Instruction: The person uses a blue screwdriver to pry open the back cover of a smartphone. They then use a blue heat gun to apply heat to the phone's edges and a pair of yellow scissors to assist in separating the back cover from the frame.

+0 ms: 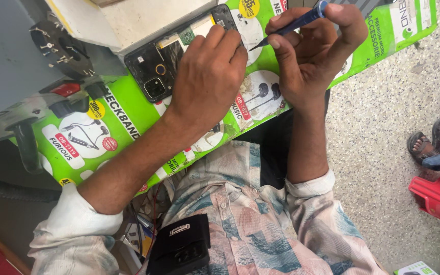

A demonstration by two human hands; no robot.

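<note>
A black smartphone with its back cover off (166,61) is laid on the bright green printed desk (128,109), circuit board exposed, and is pinned down by the left hand (207,76), fingers curled over its edge. A slim blue-handled screwdriver (294,23) is pinched in the closed right hand (309,56), tip angled down right beside the left fingertips, near the phone's top corner. A sandalled foot (431,142) of somebody else can be seen on the speckled floor (383,168), well apart.
</note>
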